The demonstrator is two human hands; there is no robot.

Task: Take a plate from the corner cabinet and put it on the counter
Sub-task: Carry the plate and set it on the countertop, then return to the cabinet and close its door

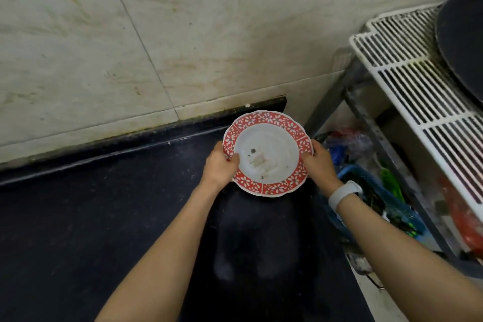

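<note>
Gripping a plate from both sides, the hands were clamped on its rim: the left hand at the plate's nine o'clock edge with the thumb lying over the red border, the right hand at the three o'clock edge with the fingers wrapped under and the thumb on top. The plate was white in the middle with a red band of white flowers and a scalloped edge, and dark specks and smears showed in its well. It sat near the centre of the view, over the far end of a dark surface; whether its underside touched that surface could not be told. A white band circled the right wrist. Beyond the plate, toward twelve o'clock, a pale tiled wall rose from the back of the surface. Toward two o'clock stood a metal-framed rack with a white wire shelf, and a round dark pan rested on it. Below the shelf, at about four o'clock from the plate, a blue basket held green and mixed items too cluttered to name.
</note>
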